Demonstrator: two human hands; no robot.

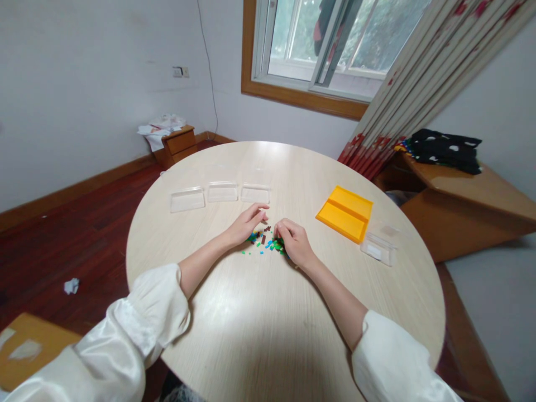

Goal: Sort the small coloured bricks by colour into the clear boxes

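Observation:
Small plastic building pieces [277, 245] in green, blue, brown and yellow lie in a loose pile on the round table [234, 335], between and partly under my hands. My left hand [248, 224] hovers over the left side of the pile, its fingers stretched out and apart, holding nothing I can see. At the right edge of the pile is my right hand [294, 241], with its fingers curled in and pressed together. Whatever those fingers hold, if anything, is hidden. A flat brown piece [263, 239] lies between the two hands.
Three clear plastic boxes, one being the leftmost box [187, 200], stand in a row at the back left. An open yellow two-part case [344, 214] lies to the right, beside another clear box [378, 249]. Wooden cabinets [473, 206] stand beyond the table.

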